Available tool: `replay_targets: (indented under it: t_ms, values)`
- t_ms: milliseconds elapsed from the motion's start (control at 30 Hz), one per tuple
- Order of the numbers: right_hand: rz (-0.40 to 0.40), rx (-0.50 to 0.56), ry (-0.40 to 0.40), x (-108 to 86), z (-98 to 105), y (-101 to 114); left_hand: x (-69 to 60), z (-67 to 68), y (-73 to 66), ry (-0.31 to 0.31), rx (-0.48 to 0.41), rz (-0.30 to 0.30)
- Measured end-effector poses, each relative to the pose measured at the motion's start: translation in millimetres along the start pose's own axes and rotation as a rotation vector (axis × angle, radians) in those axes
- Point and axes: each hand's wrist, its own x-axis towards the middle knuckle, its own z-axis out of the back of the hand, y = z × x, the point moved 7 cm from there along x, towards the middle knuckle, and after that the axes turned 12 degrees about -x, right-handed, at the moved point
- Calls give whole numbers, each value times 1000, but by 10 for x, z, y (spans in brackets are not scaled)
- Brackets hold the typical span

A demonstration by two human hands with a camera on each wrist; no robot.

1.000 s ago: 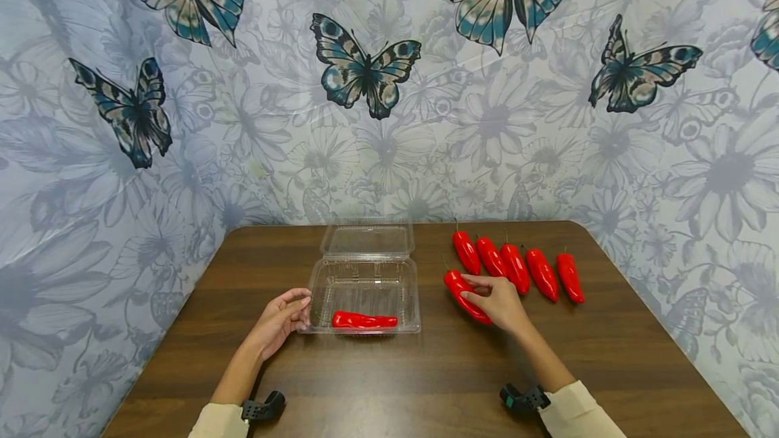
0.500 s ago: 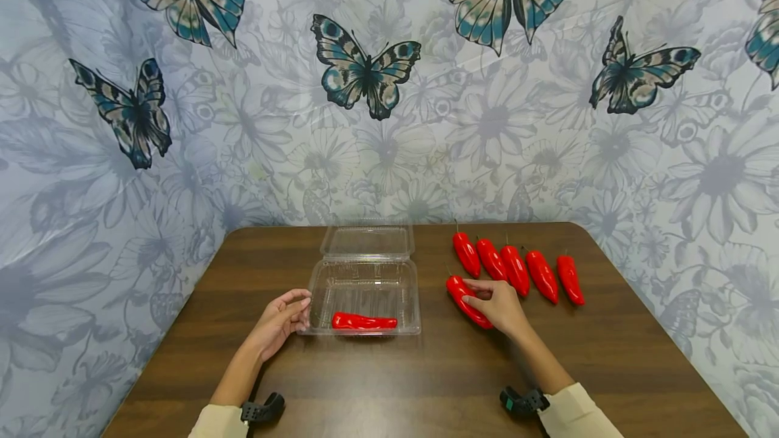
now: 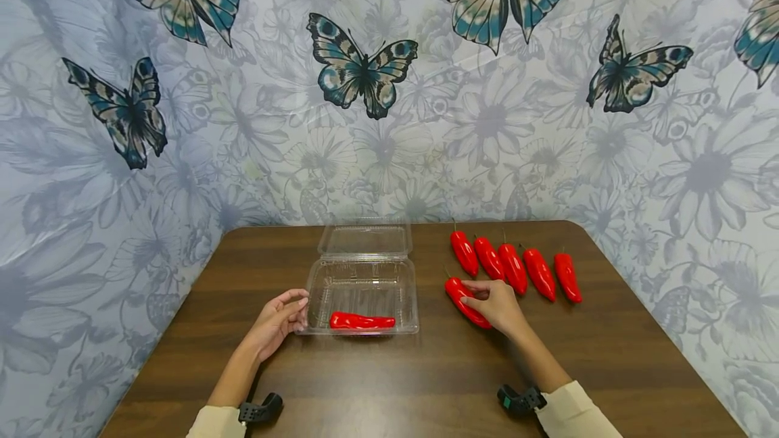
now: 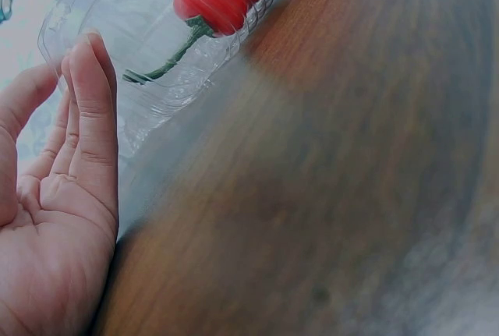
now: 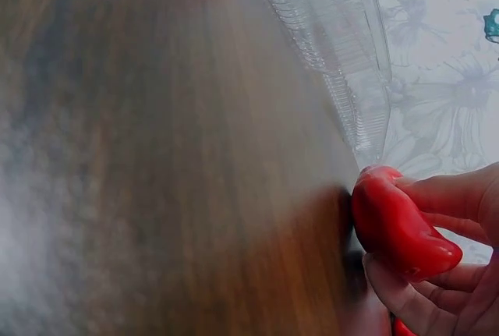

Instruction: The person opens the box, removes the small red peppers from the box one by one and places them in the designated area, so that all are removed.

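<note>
In the head view, a clear plastic clamshell container (image 3: 365,289) stands with its lid (image 3: 365,240) raised at the back. Along its front side lies one red chili pepper (image 3: 362,322), its green stem (image 4: 175,59) at the left end. My left hand (image 3: 281,322) pinches the container's left rim between thumb and fingers. Right of the container, my right hand (image 3: 502,307) holds another red chili pepper (image 3: 456,293) between thumb and fingers, close over the table; the right wrist view shows this pepper (image 5: 398,227) in the grip. Whether it touches the table I cannot tell.
Several more red chili peppers (image 3: 512,269) lie in a slanted row on the wooden table (image 3: 389,391), behind and right of my right hand. The table's back edge meets a wall covering (image 3: 389,167) printed with butterflies and flowers.
My right hand has come down slightly with its chili pepper. The left hand stays at the container's rim, and the head view has shifted a little.
</note>
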Motion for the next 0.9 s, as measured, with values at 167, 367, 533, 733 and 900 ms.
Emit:
replay_targets:
  t_ms: [167,367,533,733,900]
  values:
    - [-19,-30,8,-27,14,10,-8,11,4,-10,5,10]
    - [-49,-67,14,-52,46,25,-17,-2,-3,9,0,3]
    - [-55,-71,13,-62,53,33,-21,-11,-14,33,-8,-7]
    - [-49,-64,11,-61,64,16,-31,-9,-20,12,-2,-1]
    - [-33,-58,8,-64,77,7,-32,-2,-10,-8,6,6]
